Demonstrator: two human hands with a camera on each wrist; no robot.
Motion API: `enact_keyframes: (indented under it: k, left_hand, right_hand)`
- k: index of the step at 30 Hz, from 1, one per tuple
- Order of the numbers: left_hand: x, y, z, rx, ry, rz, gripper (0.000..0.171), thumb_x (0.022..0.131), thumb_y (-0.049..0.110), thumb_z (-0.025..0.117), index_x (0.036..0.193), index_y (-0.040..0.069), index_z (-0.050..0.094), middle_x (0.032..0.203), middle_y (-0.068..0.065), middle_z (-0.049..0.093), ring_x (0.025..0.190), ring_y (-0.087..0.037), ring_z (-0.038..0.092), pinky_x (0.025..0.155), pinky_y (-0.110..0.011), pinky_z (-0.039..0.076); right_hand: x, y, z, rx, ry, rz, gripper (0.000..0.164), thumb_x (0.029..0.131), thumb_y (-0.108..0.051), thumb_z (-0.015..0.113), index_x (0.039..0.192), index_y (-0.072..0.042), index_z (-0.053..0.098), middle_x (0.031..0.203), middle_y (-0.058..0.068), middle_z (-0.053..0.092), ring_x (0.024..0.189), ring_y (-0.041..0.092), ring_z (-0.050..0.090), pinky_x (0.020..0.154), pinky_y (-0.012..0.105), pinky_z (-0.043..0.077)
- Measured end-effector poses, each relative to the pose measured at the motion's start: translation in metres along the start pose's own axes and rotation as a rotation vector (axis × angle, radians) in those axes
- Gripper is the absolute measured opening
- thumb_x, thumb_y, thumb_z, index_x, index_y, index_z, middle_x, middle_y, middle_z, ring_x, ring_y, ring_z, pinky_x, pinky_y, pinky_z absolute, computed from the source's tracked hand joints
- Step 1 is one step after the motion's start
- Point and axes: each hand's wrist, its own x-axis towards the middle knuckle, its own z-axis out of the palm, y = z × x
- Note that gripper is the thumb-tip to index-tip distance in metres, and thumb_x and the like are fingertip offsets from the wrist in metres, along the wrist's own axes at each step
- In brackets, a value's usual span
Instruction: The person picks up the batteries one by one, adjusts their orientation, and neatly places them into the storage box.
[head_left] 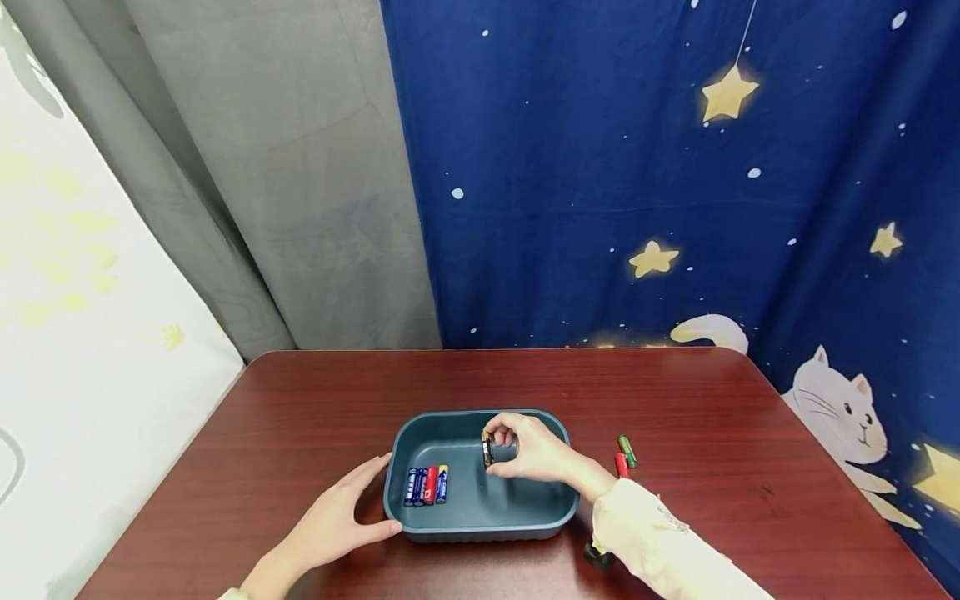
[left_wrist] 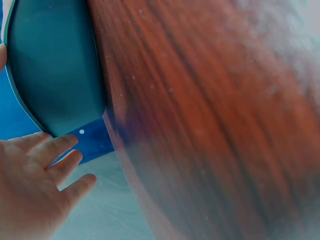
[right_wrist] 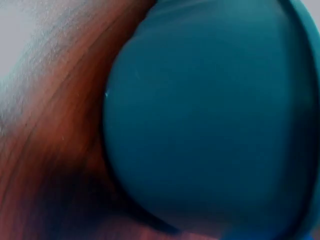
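Observation:
A dark teal plastic bin sits on the table. Along its left side, several batteries stand in a row, coloured blue, red, and blue with a yellow end. My right hand reaches over the bin and pinches a black and gold battery between thumb and fingers, above the bin floor. My left hand lies against the bin's left end, fingers and thumb spread and touching the rim. The right wrist view has only the bin's outer wall; the right hand is out of it.
On the reddish-brown table, right of the bin, lie a green battery and a red battery partly behind the right forearm. A small black item shows below the right sleeve, mostly covered. Curtains hang behind the table.

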Motion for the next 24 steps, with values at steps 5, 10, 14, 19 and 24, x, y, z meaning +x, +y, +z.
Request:
enact_keyframes:
  k: [5,10,14,19,24]
  left_hand:
    - [0.0,0.0,0.0,0.001,-0.009,-0.005,0.086,0.069,0.059,0.067,0.139,0.017,0.038,0.135,-0.01,0.045,0.122,-0.031,0.042,0.091,-0.055,0.039]
    - [0.0,-0.001,0.0,0.007,-0.009,0.001,0.086,0.069,0.059,0.067,0.139,0.017,0.038,0.135,-0.011,0.045,0.122,-0.031,0.042,0.092,-0.055,0.039]
    - [0.001,-0.001,0.0,0.008,-0.009,0.003,0.087,0.069,0.059,0.067,0.139,0.017,0.038,0.135,-0.011,0.045,0.122,-0.031,0.042,0.092,-0.055,0.039]
    - [0.002,-0.001,-0.001,0.009,-0.009,0.002,0.087,0.069,0.059,0.067,0.139,0.016,0.038,0.134,-0.01,0.045,0.122,-0.03,0.042,0.092,-0.054,0.039]
    - [0.003,-0.001,-0.002,0.01,-0.011,0.0,0.087,0.068,0.059,0.067,0.138,0.017,0.039,0.134,-0.011,0.045,0.122,-0.031,0.042,0.092,-0.055,0.039]
  right_hand:
    - [0.004,0.001,0.011,0.008,-0.015,-0.012,0.041,0.067,-0.022,0.079,0.101,-0.009,0.06,0.081,-0.003,0.056,0.073,0.01,0.051,0.068,0.02,0.045]
    - [0.009,0.0,0.022,-0.007,-0.057,-0.009,0.04,0.068,-0.023,0.079,0.1,-0.009,0.059,0.082,0.0,0.056,0.075,0.011,0.052,0.068,0.019,0.044]
    - [0.014,-0.003,0.028,-0.03,-0.089,-0.005,0.04,0.068,-0.023,0.079,0.1,-0.009,0.059,0.082,-0.001,0.056,0.076,0.011,0.052,0.067,0.017,0.043]
    - [0.019,-0.005,0.033,-0.064,-0.116,0.007,0.039,0.067,-0.023,0.079,0.099,-0.009,0.059,0.081,-0.001,0.056,0.075,0.012,0.052,0.067,0.015,0.042]
    - [0.019,-0.005,0.036,-0.121,-0.125,0.046,0.038,0.067,-0.023,0.079,0.096,-0.008,0.059,0.079,-0.001,0.056,0.073,0.01,0.051,0.065,0.016,0.041]
